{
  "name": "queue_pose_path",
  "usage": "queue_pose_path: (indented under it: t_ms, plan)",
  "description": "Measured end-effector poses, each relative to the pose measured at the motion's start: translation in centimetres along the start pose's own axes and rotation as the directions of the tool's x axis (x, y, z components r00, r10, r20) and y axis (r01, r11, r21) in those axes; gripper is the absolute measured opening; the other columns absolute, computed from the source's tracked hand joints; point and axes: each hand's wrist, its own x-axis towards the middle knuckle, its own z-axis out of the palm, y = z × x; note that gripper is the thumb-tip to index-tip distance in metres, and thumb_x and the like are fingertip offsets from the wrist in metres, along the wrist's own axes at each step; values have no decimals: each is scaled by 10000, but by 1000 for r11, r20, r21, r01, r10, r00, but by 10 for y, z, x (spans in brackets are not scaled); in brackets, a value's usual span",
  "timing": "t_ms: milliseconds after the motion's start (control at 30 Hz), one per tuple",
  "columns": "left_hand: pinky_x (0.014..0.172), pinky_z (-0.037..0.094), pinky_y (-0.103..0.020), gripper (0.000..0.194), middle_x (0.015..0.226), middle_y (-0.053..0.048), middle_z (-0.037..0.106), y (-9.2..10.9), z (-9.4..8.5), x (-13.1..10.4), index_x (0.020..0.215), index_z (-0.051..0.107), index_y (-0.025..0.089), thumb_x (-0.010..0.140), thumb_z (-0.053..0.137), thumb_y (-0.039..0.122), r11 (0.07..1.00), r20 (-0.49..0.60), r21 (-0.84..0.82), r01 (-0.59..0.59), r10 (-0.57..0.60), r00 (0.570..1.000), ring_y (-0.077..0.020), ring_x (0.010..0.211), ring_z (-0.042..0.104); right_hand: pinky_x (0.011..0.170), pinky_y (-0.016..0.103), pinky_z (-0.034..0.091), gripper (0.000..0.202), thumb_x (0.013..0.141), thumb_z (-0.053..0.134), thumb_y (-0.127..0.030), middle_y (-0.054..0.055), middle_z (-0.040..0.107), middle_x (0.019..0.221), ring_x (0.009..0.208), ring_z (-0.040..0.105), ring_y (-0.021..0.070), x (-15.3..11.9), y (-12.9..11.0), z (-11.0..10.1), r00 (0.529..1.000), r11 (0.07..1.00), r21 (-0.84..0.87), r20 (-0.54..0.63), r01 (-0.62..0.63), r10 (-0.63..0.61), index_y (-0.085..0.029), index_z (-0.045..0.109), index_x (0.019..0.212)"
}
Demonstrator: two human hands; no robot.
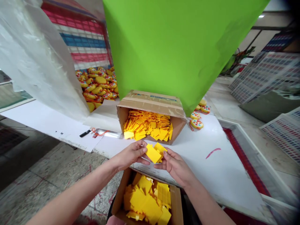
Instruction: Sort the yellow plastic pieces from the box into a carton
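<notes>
Two or so flat yellow plastic pieces (153, 153) overlap between my hands, over the table's front edge. My left hand (134, 153) pinches the left piece between thumb and fingers. On the other side, my right hand (172, 164) grips the right piece by its edge. Just beyond them, a cardboard box (150, 101) lies on its side, its opening toward me, filled with thin yellow pieces (150, 125). Below my hands, a second cardboard box (177, 203) holds larger yellow plastic pieces (145, 200) in a loose heap.
A large green panel (178, 47) stands behind the box. Round yellow toys with coloured dots (100, 80) fill a striped bag at the left; several more (197, 123) lie right of the box. A black marker (85, 133) rests on the white tabletop (211, 168).
</notes>
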Motion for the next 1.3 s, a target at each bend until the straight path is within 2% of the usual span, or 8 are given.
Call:
queue_pose_path:
  t_ms: [200, 333, 533, 633, 767, 1000, 1167, 1300]
  plan:
    - [695, 524, -281, 342, 810, -1, 639, 4, -1, -33, 929, 532, 172, 806, 663, 463, 935, 221, 336, 115, -197, 955, -130, 710, 637, 837, 341, 516, 357, 894, 590, -447, 78, 701, 1012, 904, 656, 195, -28, -10, -10, 954, 899, -436, 251, -39, 164, -169, 681, 1099]
    - [690, 462, -218, 207, 883, -12, 687, 16, 5, -36, 989, 641, 181, 865, 587, 338, 643, 295, 755, -128, -159, 942, -140, 789, 625, 932, 364, 466, 403, 898, 570, -456, 74, 675, 1164, 1052, 622, 238, -37, -24, -16, 904, 690, -721, 335, 65, 265, -229, 640, 1224]
    - [787, 479, -286, 238, 993, -85, 698, 10, 1, 70, 1052, 639, 179, 919, 488, 305, 7, 45, 999, -52, 380, 924, -214, 913, 647, 863, 344, 495, 376, 897, 549, -488, 91, 695, 1060, 1001, 632, 224, -14, -23, -15, 996, 722, -692, 63, -3, 64, -190, 666, 1096]
    - [857, 482, -368, 325, 1042, -184, 674, -2, -6, 125, 1120, 604, 98, 852, 592, 282, -61, 31, 998, -6, 418, 908, -299, 1017, 620, 852, 333, 495, 359, 901, 551, -473, 86, 702, 1030, 970, 640, 208, -11, -18, -13, 995, 735, -678, 80, 8, 64, -191, 660, 1097]
    - [837, 497, -383, 320, 912, -207, 693, -11, -11, 151, 1094, 618, 55, 796, 627, 172, -72, 61, 997, -36, 390, 919, -316, 948, 649, 865, 336, 492, 345, 907, 549, -459, 89, 701, 1048, 988, 640, 207, -19, -17, -20, 998, 708, -706, 51, 3, 47, -196, 656, 1103]
    - [808, 500, -308, 363, 994, -128, 688, 5, -19, 129, 1242, 523, 139, 894, 422, 140, 82, -17, 996, -26, 484, 875, -215, 917, 659, 863, 365, 511, 341, 905, 543, -435, 96, 705, 1049, 1011, 649, 226, -15, -13, -50, 997, 672, -741, -37, 15, -63, -190, 633, 1124]
    - [595, 477, -208, 317, 856, -36, 665, 33, -18, 73, 1169, 555, 129, 884, 428, 188, 319, 11, 938, -133, 357, 934, -136, 686, 620, 992, 421, 445, 300, 926, 468, -245, 102, 640, 1201, 1111, 578, 240, 16, -5, -59, 921, 94, -980, 131, 177, -368, -197, 630, 1174]
    - [578, 429, -188, 287, 820, 11, 657, 39, 1, 5, 1112, 632, 196, 856, 503, 204, 441, 275, 859, -260, 30, 961, -116, 649, 578, 1092, 455, 332, 404, 903, 489, -167, 155, 471, 1422, 1324, 387, 304, 54, 1, -54, 898, -349, -931, 242, 109, -367, -140, 558, 1300]
